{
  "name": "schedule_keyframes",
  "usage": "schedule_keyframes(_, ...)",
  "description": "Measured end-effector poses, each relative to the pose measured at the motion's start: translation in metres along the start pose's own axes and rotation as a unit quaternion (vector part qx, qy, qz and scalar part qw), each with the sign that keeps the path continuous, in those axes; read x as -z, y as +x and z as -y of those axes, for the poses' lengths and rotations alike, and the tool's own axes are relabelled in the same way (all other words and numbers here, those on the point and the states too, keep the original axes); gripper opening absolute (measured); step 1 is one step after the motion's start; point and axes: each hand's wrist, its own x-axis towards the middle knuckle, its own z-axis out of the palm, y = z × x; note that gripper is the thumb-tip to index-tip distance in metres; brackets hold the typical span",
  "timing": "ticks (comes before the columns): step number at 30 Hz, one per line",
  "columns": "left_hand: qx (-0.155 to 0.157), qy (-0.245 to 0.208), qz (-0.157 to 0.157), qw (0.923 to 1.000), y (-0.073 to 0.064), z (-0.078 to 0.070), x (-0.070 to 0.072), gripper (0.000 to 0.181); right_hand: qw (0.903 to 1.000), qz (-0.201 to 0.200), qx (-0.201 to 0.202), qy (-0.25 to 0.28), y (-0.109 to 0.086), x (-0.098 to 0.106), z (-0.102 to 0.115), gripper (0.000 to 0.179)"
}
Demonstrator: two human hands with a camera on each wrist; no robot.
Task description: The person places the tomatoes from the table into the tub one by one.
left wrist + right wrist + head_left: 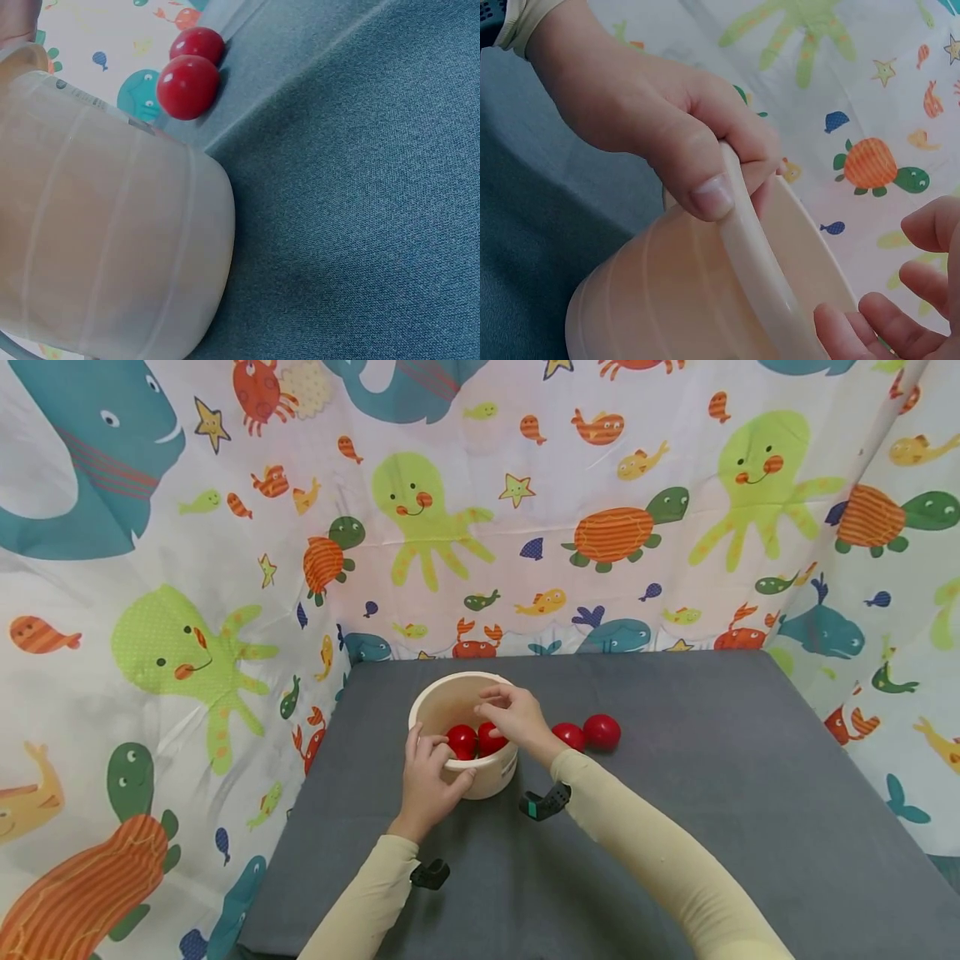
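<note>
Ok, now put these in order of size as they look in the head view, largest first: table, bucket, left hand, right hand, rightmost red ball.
1. Table
2. Bucket
3. Left hand and right hand: too alike to rank
4. Rightmost red ball

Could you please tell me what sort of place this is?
Probably an indoor tabletop set-up, maybe a screened-off corner: a grey-covered table stands before hanging cloth printed with sea animals, and on it are a pail and round red things.
</note>
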Motion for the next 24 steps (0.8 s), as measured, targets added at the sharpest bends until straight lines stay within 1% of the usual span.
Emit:
schedule_keyframes(6, 0.004, 0.001, 0.003, 1.0, -0.002, 0.001, 0.0, 0.026, 0.9999, 0.009, 0.004, 0.013, -0.004, 0.006, 0.001, 0.037)
schedule_keyframes(10, 0.009, 0.0, 0.008, 0.9999, -0.001, 0.0, 0.0, 0.027, 0.9999, 0.001, 0.009, -0.004, -0.007, 0.019, 0.003, 0.036)
schedule_keyframes(14, 0.012, -0.002, 0.009, 0.9999, 0.0, 0.0, 0.0, 0.028, 0.9992, -0.007, 0.008, -0.038, -0.008, 0.041, 0.004, 0.037)
schedule_keyframes(18, 0.016, -0.003, 0.016, 0.9997, 0.001, -0.001, 0.002, 0.028, 0.9981, -0.011, -0.002, -0.061, -0.01, 0.069, 0.003, 0.039)
schedule_keyframes(21, 0.012, -0.005, 0.012, 0.9998, 0.001, 0.001, 0.001, 0.028, 0.9975, -0.017, -0.003, -0.068, -0.011, 0.091, -0.002, 0.04)
schedule_keyframes(24, 0.007, -0.004, 0.003, 1.0, 0.0, 0.002, 0.0, 0.027, 0.997, -0.03, -0.009, -0.07, -0.011, 0.113, -0.011, 0.041)
